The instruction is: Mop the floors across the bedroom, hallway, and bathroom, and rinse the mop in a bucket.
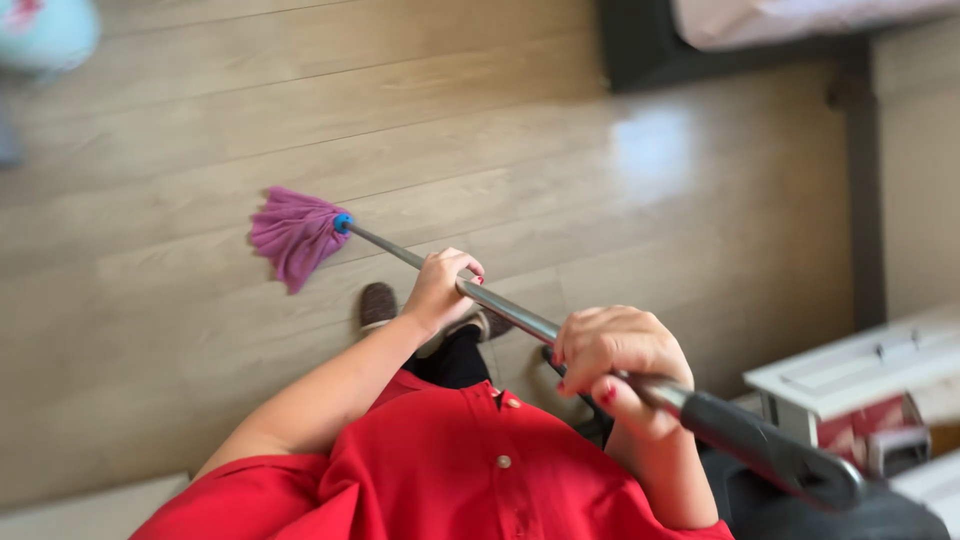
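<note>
A mop lies slanted across the view. Its purple stringy head [293, 236] rests on the light wooden floor [180, 330], joined by a blue collar to a metal pole [515, 317] that ends in a dark grip [770, 452] at the lower right. My left hand [443, 287] is closed around the pole about halfway down. My right hand [618, 358], with red nails, grips the pole higher up, just below the dark grip. A red buttoned shirt [450, 470] fills the bottom of the view.
My foot in a brown slipper [378, 303] stands just behind the mop head. A white boxy unit [850, 370] sits at the right. Dark furniture [700, 50] with pale bedding [790, 18] stands at the top right. A blurred light blue object [45, 35] is at the top left.
</note>
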